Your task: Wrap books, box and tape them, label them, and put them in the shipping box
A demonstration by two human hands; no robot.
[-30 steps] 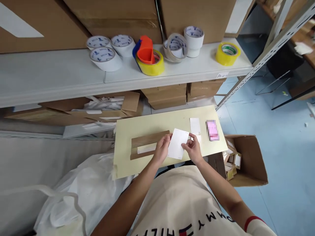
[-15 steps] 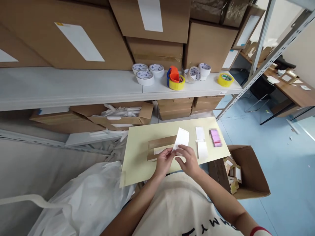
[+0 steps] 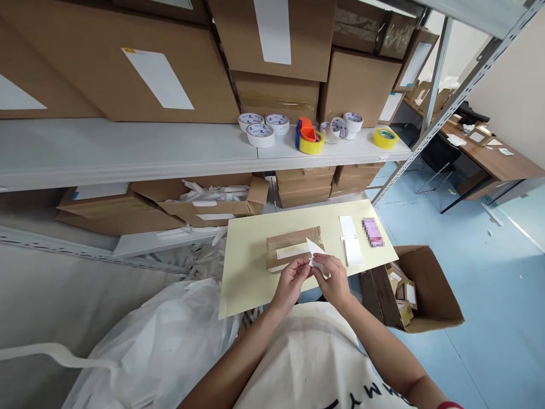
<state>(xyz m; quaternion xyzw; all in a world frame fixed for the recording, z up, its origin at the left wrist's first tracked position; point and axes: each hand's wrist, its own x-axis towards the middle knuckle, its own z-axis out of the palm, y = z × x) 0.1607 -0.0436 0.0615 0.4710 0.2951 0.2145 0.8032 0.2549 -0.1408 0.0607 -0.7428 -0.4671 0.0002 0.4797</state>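
A white label [image 3: 314, 247] is held up in front of me, pinched at its lower edge by the fingertips of both hands. My left hand [image 3: 291, 283] is closed on it from the left, and my right hand [image 3: 334, 279] closes on it from the right, the two nearly touching. Just beyond them a small taped cardboard box [image 3: 293, 236] lies on the pale yellow tabletop [image 3: 243, 267], a white strip [image 3: 292, 251] along its face. To the right are two white label pieces, a nearer one [image 3: 353, 252] and a farther one [image 3: 347, 226].
A pink blurred-out item [image 3: 373, 232] lies near the table's right end. An open carton [image 3: 438, 289] with small boxes stands below on the right. The shelf [image 3: 170, 149] behind carries tape rolls [image 3: 260, 136], an orange-and-blue tape dispenser [image 3: 307, 133] and large cartons. White plastic sheeting [image 3: 157, 346] fills the lower left.
Both hands have come together at the label's lower edge, the right fingers now pinching it. The label is turned and looks folded or bent at a corner. My view has shifted slightly.
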